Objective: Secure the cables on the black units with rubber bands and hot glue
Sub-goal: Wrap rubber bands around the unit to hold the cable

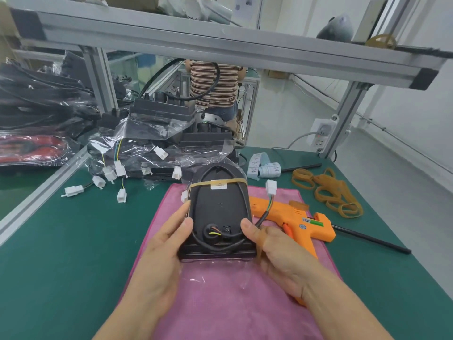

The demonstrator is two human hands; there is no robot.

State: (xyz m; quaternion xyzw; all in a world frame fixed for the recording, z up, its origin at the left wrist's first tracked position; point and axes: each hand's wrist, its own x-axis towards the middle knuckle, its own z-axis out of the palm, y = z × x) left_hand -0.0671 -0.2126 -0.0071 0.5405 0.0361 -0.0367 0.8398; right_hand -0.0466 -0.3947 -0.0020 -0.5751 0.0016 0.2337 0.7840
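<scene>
One cam only, head-worn, so no 2nd view to overlap with. It looks fwd and down from the near edge of the green bench [61,241], wide-angle: straight frame rails bow toward the pic edges. Close range: both forearms enter from the bottom edge, left hand [161,244] and right hand [277,251] sit centre-low, near the lens, with the black unit [219,212] between them over the pink cloth [220,303]. Bench far edge runs across mid-frame. Overhead shelf rail [220,42] crosses the top. Beyond it, floor, wall and a person in a striped top [213,82], well apart.
</scene>
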